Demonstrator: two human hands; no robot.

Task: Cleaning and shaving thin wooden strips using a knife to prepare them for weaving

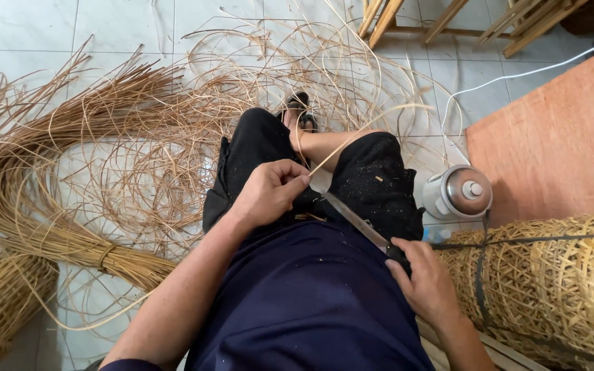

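The left hand (267, 192) pinches a rattan strip (372, 124) at mid-frame; the right hand (426, 282), lower right, grips the handle of a knife (352, 216). The strip looks light, springy and splinter-prone, best held close to the blade. It runs up-right from the fingers; the knife slants from lower right to centre.

A pale tiled floor (29, 41) carries a thick tied bundle of rattan strips (49, 233) at left, with loose curling strands (242, 75) scattered across the tiles beyond it. A grey spray can (456, 194) lies beside an orange board (558, 151) at right, near woven cane rolls (551, 275) and a white cable (517, 75).
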